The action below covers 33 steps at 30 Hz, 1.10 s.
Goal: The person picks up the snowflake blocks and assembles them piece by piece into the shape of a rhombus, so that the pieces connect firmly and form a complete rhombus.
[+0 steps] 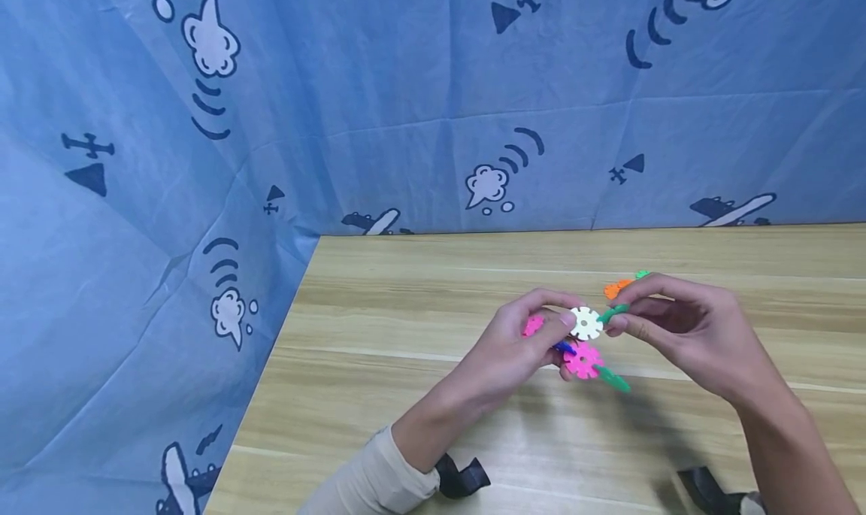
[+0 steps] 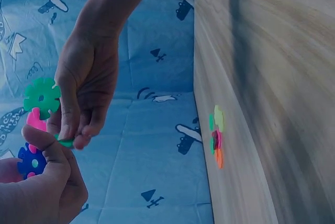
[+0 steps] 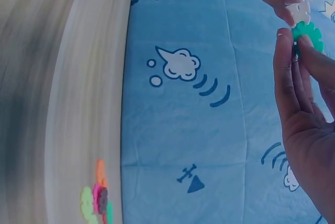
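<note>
My left hand point(image 1: 507, 338) holds a joined group of notched plastic snowflake discs between thumb and fingers. In it are a white disc point(image 1: 590, 330), a pink disc point(image 1: 576, 365), a second pink disc point(image 1: 533, 325) partly covered by the hand, and a blue disc point(image 2: 25, 156). A green disc point(image 1: 614, 380) sticks out from the lower pink one. With thumb and fingertips, my right hand point(image 1: 704, 331) pinches another green disc point(image 3: 310, 35) at the white disc's edge. Whether its notch is seated in the white disc, I cannot tell.
Behind the right hand, more discs lie on the wooden table point(image 1: 379, 304), among them an orange disc point(image 1: 616, 289); the left wrist view also shows a yellow-green disc point(image 2: 219, 118) there. A blue printed cloth point(image 1: 406, 86) borders the table. Black straps point(image 1: 463, 479) hang near the wrists.
</note>
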Available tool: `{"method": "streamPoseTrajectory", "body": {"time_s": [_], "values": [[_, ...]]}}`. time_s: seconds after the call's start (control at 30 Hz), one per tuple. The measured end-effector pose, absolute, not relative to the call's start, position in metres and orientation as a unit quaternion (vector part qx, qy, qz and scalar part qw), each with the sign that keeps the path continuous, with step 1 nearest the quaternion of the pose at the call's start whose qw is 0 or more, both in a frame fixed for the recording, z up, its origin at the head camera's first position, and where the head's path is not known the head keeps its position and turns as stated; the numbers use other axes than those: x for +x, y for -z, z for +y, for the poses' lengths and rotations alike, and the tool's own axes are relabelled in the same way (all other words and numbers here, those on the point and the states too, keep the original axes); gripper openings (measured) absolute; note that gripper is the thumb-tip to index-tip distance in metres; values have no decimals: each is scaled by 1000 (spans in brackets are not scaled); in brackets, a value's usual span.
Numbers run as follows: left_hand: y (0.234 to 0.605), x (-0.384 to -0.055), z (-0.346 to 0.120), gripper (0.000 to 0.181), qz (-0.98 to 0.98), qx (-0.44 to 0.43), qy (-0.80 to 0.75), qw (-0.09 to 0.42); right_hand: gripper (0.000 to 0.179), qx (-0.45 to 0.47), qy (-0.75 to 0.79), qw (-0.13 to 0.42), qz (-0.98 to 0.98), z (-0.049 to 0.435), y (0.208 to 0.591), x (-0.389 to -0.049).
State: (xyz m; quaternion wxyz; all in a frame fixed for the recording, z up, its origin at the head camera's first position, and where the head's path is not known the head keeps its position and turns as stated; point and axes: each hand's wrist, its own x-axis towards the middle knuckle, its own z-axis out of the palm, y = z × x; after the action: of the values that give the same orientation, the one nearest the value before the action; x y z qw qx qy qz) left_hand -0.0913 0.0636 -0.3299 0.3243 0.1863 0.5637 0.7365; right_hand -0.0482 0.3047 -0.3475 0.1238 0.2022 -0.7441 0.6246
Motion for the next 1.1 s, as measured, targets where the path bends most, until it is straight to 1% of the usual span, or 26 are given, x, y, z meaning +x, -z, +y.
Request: {"method": "streamPoseTrajectory", "body": {"time_s": [0.1, 0.27, 0.4, 0.53, 0.73, 0.87, 1.1], "values": [[330, -92, 63, 30, 568, 186, -735, 321, 38, 199, -606, 137, -758, 302, 348, -48], [330, -92, 61, 29, 570, 204, -728, 321, 42, 161, -526, 152, -821, 292, 348, -45], [329, -92, 58, 28, 589, 217, -714, 311, 45, 143, -482, 167, -848, 283, 346, -44], [327, -92, 57, 27, 614, 214, -697, 302, 45, 123, -481, 177, -850, 283, 343, -43], [327, -94, 57, 27, 637, 213, -681, 292, 44, 130, -491, 186, -841, 289, 344, -45], [327, -95, 57, 27, 649, 214, -671, 287, 44, 136, -525, 192, -818, 293, 344, -46], [328, -95, 56, 27, 666, 222, -658, 271, 42, 115, -518, 203, -823, 291, 343, -46]]}}
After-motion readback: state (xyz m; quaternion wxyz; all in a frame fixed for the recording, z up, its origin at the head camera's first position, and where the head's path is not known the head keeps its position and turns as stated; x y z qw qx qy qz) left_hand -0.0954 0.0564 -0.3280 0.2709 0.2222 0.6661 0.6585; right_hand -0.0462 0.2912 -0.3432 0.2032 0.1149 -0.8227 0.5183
